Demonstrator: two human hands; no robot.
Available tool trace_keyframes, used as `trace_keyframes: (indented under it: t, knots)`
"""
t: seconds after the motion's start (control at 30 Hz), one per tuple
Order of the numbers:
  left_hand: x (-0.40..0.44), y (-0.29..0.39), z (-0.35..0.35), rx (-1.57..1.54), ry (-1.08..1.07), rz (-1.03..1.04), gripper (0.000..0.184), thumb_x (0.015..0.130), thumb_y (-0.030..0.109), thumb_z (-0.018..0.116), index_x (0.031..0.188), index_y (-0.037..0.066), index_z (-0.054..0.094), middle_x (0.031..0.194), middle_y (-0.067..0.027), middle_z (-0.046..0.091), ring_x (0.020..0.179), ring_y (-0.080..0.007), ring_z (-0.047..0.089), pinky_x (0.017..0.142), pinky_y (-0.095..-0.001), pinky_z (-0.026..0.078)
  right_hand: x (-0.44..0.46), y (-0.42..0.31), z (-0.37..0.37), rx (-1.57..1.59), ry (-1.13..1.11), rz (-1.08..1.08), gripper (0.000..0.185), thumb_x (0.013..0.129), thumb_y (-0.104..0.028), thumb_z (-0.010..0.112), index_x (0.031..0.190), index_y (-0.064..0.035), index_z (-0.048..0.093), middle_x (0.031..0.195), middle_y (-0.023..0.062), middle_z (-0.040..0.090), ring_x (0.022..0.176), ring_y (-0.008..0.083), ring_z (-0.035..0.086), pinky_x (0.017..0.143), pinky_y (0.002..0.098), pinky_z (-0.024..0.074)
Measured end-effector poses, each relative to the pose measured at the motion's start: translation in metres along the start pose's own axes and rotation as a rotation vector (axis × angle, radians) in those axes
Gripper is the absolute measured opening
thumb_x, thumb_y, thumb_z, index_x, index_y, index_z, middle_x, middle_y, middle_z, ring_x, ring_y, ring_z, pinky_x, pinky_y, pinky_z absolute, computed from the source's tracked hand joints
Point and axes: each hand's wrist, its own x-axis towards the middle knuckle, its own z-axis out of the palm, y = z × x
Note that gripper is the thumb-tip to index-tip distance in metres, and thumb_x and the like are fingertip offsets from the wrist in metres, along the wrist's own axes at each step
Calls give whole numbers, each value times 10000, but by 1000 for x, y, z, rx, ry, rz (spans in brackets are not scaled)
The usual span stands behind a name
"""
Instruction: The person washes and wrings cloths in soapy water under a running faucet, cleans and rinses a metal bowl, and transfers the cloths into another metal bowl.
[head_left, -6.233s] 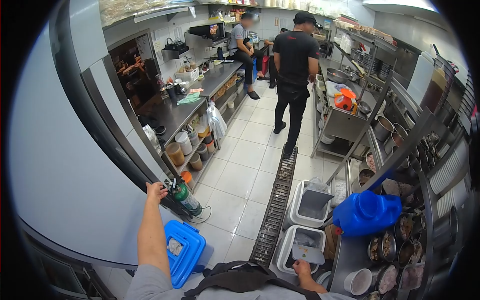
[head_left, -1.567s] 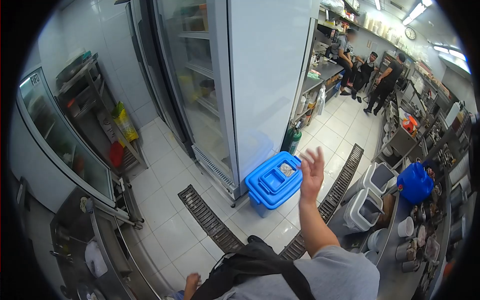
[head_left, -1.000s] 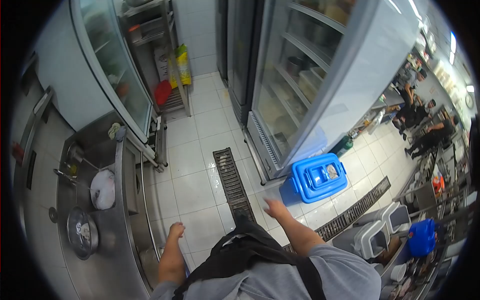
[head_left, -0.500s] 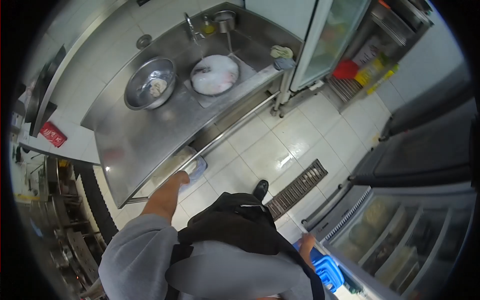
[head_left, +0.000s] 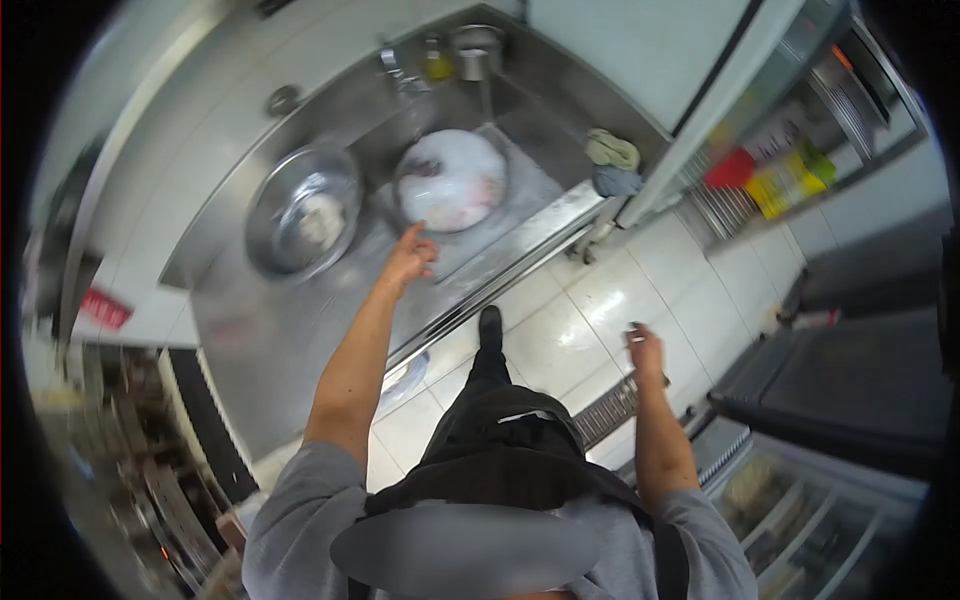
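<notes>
My left hand (head_left: 410, 260) reaches over the steel counter, fingers stretched out and apart, holding nothing. Its fingertips are at the near edge of a round basin of white suds (head_left: 452, 180) in the sink; whether they touch it I cannot tell. Dark and pinkish patches show through the foam. To the left stands a steel bowl (head_left: 270, 235) with a pale, crumpled cloth-like lump (head_left: 322, 222) inside. My right hand (head_left: 645, 352) hangs over the tiled floor, away from the counter, its fingers loosely bent and apart with nothing visible in them.
Behind the basin are a faucet (head_left: 392, 68), a bottle of yellow liquid (head_left: 437, 62) and a steel pot (head_left: 478, 55). Cloths (head_left: 612, 150) lie at the counter's right end. A floor drain (head_left: 608, 412) and a glass-topped chest (head_left: 800, 510) are at lower right.
My left hand has risen from below the counter's front edge to beside the suds basin. My right hand has left the blue plastic item by the chest and swung forward. The body has stepped nearer the sink.
</notes>
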Motion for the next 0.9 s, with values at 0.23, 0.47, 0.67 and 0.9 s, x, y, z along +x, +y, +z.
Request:
trace_keyframes:
  t: [0.23, 0.47, 0.67, 0.9]
  knots:
    - [285, -121, 16, 614, -56, 427, 827, 730, 220, 679, 1423, 217, 226, 1345, -239, 356, 1204, -393, 410, 984, -418, 378, -89, -65, 14, -343, -794, 278, 376, 741, -235, 582, 1085, -86, 611, 1025, 201, 615, 988, 362, 572, 874, 431, 453]
    - [363, -121, 81, 1385, -114, 76, 770, 717, 329, 672, 1371, 86, 345, 1361, -230, 364, 1205, -378, 423, 948, -375, 400, -74, -75, 0, -270, -358, 737, 312, 814, -298, 580, 1021, -70, 632, 970, 147, 649, 898, 303, 615, 825, 387, 482]
    - [437, -148, 56, 1030, -688, -382, 513, 744, 335, 650, 1169, 58, 569, 1100, -170, 598, 996, -249, 587, 854, -378, 453, -44, -119, 29, -168, -380, 687, 320, 815, -292, 594, 1065, -93, 619, 1000, 127, 641, 933, 311, 599, 840, 391, 473]
    - [471, -84, 11, 758, -633, -165, 454, 718, 332, 668, 1071, 49, 627, 994, -154, 644, 918, -260, 623, 825, -405, 466, -49, -130, 22, -92, -273, 687, 332, 802, -287, 612, 1069, -92, 632, 959, 144, 648, 867, 316, 624, 785, 383, 496]
